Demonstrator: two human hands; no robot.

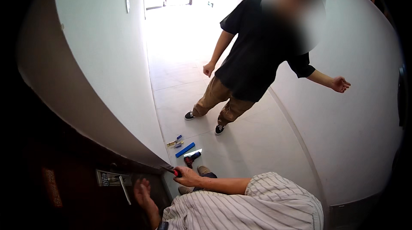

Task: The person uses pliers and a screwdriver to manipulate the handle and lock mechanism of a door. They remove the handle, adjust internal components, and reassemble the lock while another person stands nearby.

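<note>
White tiled hallway; right hand (pixel 187 177) clenched on red-handled screwdriver (pixel 172 170), left hand (pixel 143 191) released by dark door (pixel 64 187).

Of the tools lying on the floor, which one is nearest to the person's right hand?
The dark tool with a red end lies nearest the right hand. The flat blue bar and the small blue-and-yellow tools lie farther up the floor.

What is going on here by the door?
The person wearing the camera crouches at a dark door. Their right hand grips a red-handled tool at the door's edge, and their left hand rests beside the metal lock plate. More tools lie on the floor. Another person stands watching.
</note>
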